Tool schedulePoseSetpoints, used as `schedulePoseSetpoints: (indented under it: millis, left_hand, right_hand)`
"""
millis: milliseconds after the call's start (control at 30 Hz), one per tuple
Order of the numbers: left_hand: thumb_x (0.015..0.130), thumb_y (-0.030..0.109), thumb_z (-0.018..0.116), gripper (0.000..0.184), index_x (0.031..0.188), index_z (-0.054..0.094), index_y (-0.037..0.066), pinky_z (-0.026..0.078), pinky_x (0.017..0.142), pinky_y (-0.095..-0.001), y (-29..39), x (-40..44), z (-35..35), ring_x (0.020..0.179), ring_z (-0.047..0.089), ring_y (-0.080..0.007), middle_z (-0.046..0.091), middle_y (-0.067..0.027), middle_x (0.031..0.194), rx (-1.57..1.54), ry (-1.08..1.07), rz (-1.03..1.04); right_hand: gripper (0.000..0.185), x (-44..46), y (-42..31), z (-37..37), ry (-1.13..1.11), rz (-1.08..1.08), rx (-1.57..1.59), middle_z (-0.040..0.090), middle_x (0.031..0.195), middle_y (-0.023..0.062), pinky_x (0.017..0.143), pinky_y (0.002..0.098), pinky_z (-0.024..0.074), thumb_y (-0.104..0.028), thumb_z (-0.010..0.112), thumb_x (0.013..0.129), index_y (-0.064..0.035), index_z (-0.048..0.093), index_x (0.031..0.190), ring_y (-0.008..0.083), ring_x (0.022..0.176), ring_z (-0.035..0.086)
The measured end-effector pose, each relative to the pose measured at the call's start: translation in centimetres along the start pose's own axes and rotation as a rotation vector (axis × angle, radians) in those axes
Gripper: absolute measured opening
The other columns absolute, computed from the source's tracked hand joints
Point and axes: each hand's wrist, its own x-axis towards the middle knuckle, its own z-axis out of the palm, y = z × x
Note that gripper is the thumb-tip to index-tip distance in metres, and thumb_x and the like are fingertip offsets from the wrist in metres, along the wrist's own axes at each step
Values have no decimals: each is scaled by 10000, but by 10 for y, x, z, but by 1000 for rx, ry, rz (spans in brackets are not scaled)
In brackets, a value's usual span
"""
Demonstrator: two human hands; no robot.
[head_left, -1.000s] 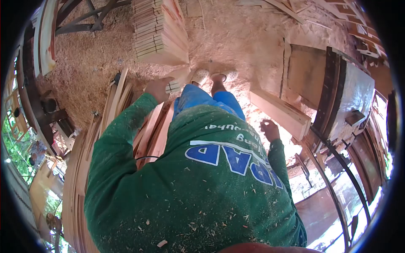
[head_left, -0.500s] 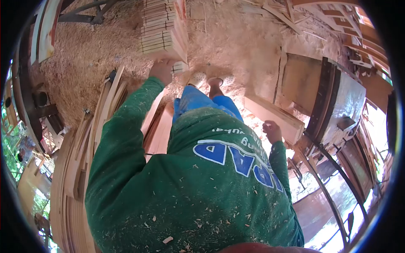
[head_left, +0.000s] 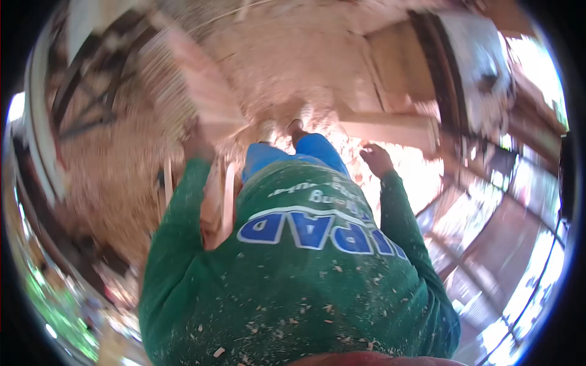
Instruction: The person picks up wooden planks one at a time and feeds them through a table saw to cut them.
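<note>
My left hand [head_left: 198, 145] is at the near end of a tall stack of wooden pieces [head_left: 198, 82], up and left of my legs. Motion smears its fingers, and whether they grip a piece cannot be made out. My right hand [head_left: 377, 160] hangs in the air to the right of my blue shorts, its fingers loosely bent and apart, with nothing in them. Just beyond it lies a thick wooden beam [head_left: 390, 129]. Both arms wear green sleeves dusted with wood chips.
Pale boards [head_left: 213, 192] lie beside my left arm. A dark metal frame [head_left: 97, 100] stands at the upper left. At the upper right is a machine or bench with a pale top [head_left: 473, 67] and dark edge. Sawdust covers the floor [head_left: 274, 67] around my feet.
The view has turned, and the stack now leans up and to the left. My left hand has moved from beside the small wood pieces to the stack's near end. My right hand's fingers have spread slightly.
</note>
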Motion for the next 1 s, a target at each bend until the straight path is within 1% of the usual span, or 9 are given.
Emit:
schedulePoseSetpoints:
  millis: [33, 167, 367, 500, 667, 767, 900, 933, 1000]
  left_hand:
    - [803, 199, 668, 1004, 1635, 115, 95, 214, 1192, -656, 13, 3, -15, 1558, 167, -371, 154, -159, 1694, 21, -6, 37]
    - [787, 240, 712, 1019, 1627, 153, 93, 225, 1187, -653, 74, 16, -48, 1546, 193, -391, 157, -179, 1689, 165, -85, 274]
    - [781, 249, 717, 924, 1580, 283, 85, 243, 1188, -636, 175, 70, -53, 1522, 239, -411, 218, -190, 1669, 211, -152, 554]
    - [778, 225, 700, 881, 1562, 322, 85, 265, 1189, -611, 256, 99, -57, 1502, 289, -401, 268, -190, 1649, 236, -275, 595]
    - [762, 203, 683, 741, 1461, 467, 85, 342, 1176, -511, 340, 125, -61, 1447, 379, -393, 425, -193, 1559, 174, -345, 677]
    - [749, 202, 692, 648, 1371, 558, 84, 402, 1135, -463, 384, 132, -79, 1367, 467, -400, 535, -214, 1451, 84, -412, 653]
    - [743, 208, 717, 575, 1301, 625, 107, 472, 1060, -453, 404, 124, -98, 1202, 604, -396, 655, -215, 1276, 13, -465, 595]
    - [741, 213, 726, 567, 1292, 636, 114, 486, 1042, -456, 407, 122, -102, 1159, 633, -394, 679, -210, 1233, 35, -490, 561]
    - [740, 234, 744, 544, 1267, 658, 129, 500, 1025, -450, 407, 125, -105, 1135, 653, -377, 699, -186, 1206, 72, -504, 554]
  right_hand:
    - [478, 6, 26, 15, 117, -88, 67, 742, 1106, 167, 912, 390, 552, -390, 729, 880, -37, 695, 1200, 289, 1042, 712]
    - [496, -20, 25, 21, 247, 140, 214, 729, 1151, 172, 930, 396, 554, -344, 728, 885, -31, 661, 1264, 296, 1030, 713]
    - [555, -19, 75, 15, 277, 365, 117, 620, 1367, 180, 1099, 436, 459, -331, 705, 871, -83, 613, 1360, 341, 1267, 587]
    - [645, 15, 139, -22, 482, 442, 124, 521, 1462, 222, 1131, 446, 434, -231, 711, 842, -74, 517, 1436, 376, 1329, 524]
    - [597, 55, 195, -118, 642, 460, 133, 476, 1503, 127, 1071, 499, 475, -72, 593, 854, -91, 467, 1438, 344, 1356, 502]
    - [623, 87, 232, -155, 678, 458, 49, 443, 1529, 116, 1058, 513, 478, -82, 585, 860, -95, 432, 1464, 360, 1367, 486]
    - [686, 126, 271, -183, 632, 457, -109, 356, 1612, 89, 1164, 553, 351, -82, 576, 867, -142, 381, 1523, 313, 1479, 360]
    - [786, 137, 277, -187, 614, 479, -38, 348, 1612, 75, 1168, 571, 326, -76, 643, 812, -201, 372, 1539, 291, 1520, 276]
    - [781, 149, 284, -189, 544, 487, -109, 337, 1622, 67, 1167, 577, 316, -69, 627, 821, -213, 366, 1543, 292, 1529, 262]
